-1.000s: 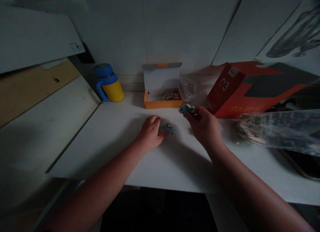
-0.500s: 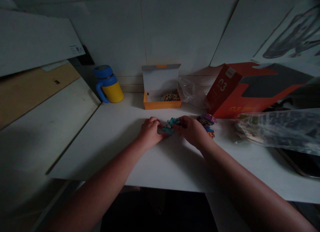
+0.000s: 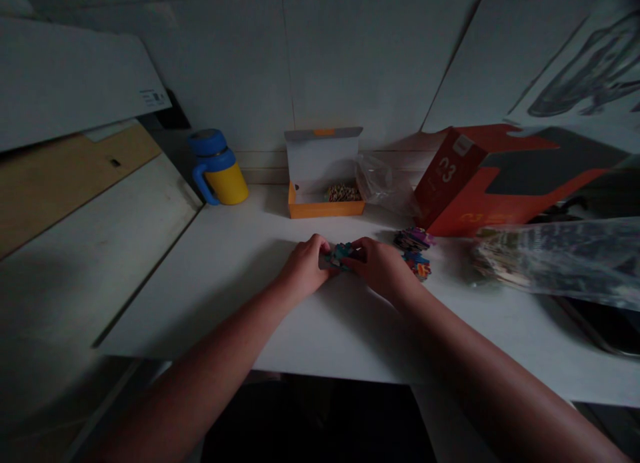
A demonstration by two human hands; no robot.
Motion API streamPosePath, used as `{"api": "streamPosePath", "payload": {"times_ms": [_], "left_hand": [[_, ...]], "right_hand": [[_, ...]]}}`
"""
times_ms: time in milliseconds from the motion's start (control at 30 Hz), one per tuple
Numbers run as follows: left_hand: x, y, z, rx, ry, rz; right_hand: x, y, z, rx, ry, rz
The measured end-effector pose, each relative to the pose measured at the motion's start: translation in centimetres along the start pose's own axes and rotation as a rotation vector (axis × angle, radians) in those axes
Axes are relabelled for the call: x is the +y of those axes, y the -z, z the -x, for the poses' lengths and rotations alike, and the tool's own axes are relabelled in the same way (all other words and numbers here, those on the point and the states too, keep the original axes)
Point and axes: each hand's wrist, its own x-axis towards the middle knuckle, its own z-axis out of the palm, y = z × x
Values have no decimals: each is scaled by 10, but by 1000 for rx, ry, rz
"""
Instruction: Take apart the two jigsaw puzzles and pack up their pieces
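Note:
Both my hands meet over the white table, pinching blue-green jigsaw pieces between them. My left hand has its fingers curled on the left side of the pieces. My right hand presses on them from the right with closed fingers. A small heap of colourful jigsaw pieces lies just right of my right hand. Behind it all stands an open orange box with more pieces inside.
A blue and yellow mug stands at the back left. A large red carton lies at the back right, with a crumpled clear bag beside it. A plastic-wrapped bundle lies on the right. Boards lean at the left.
My right hand brought a piece from near the red carton to the piece under my left hand. Both hands have since closed together on the pieces. The heap of pieces came into view.

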Motion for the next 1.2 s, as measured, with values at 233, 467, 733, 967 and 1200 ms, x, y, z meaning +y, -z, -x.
{"api": "streamPosePath", "payload": {"times_ms": [233,467,733,967,1200], "left_hand": [[-8,-7,-3,-30,-3,129],[-2,-5,1,-8,-33,216],[0,2,-1,63,-121,73],[0,5,2,35,-191,-31],[2,1,3,-21,-221,-22]], "right_hand": [[0,-2,-1,-8,36,-21],[-3,0,3,-36,91,-86],[-6,-3,2,94,303,-117],[-3,-13,3,4,258,106],[1,-24,2,19,307,190]]}}
